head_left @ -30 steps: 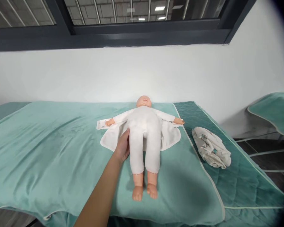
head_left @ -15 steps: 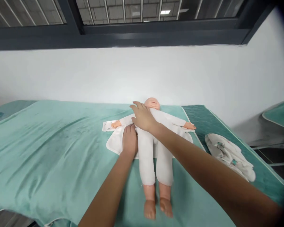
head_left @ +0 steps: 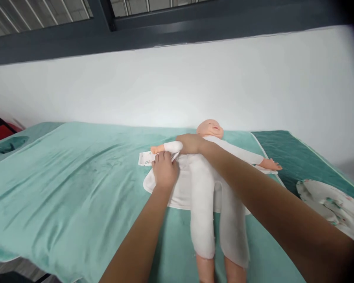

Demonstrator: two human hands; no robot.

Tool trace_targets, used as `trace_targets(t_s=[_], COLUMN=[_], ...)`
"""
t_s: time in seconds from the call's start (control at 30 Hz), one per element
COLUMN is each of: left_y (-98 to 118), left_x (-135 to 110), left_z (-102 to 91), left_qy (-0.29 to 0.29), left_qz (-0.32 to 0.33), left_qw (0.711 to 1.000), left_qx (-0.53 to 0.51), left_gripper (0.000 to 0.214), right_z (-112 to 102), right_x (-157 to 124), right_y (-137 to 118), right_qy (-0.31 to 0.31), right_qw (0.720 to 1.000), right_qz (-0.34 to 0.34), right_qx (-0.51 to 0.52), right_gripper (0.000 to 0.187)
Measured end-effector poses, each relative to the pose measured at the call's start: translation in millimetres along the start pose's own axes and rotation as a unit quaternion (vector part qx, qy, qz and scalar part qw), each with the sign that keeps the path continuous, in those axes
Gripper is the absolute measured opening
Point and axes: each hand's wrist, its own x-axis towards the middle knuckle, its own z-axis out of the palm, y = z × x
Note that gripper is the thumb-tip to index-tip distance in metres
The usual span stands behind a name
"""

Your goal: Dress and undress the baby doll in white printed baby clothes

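In my 1 view, from the head, I see the doll lying face up on the green sheet, over the spread white garment. The left hand has its fingers close together, pinching a garment fold below the doll's bent arm. The right hand is at this elbow; its fingers are hidden, so I cannot tell their state. I judge the step is matching arm with sleeve; the next move calls for gentle elbow support.

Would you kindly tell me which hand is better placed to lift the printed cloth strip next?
Probably the left hand: it lies close to the printed strip, while the right hand is farther away, over the doll.
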Motion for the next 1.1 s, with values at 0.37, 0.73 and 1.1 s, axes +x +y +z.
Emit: trace_targets(t_s=[0.37, 0.73, 1.1], left_y=[-23.0, -33.3, -32.6], left_x=[16.2, 14.1, 11.4], left_z=[-0.6, -1.4, -6.3], left_qy=[0.016, 0.101, 0.142], left_qz=[-0.235, -0.232, -0.303], left_qw=[0.923, 0.806, 0.772], left_qx=[-0.304, -0.536, -0.541], left_gripper=[0.023, 0.018, 0.02], right_z=[7.7, 13.4, 16.5], right_x=[-35.7, -38.5, -38.6], right_y=[-6.1, -2.3, 0.3], right_qy=[0.111, 0.119, 0.088], right_qw=[0.987, 0.991, 0.994], right_qz=[-0.054, -0.012, 0.054], right_qx=[0.106, 0.055, -0.022], right_gripper=[0.047, 0.05, 0.05])
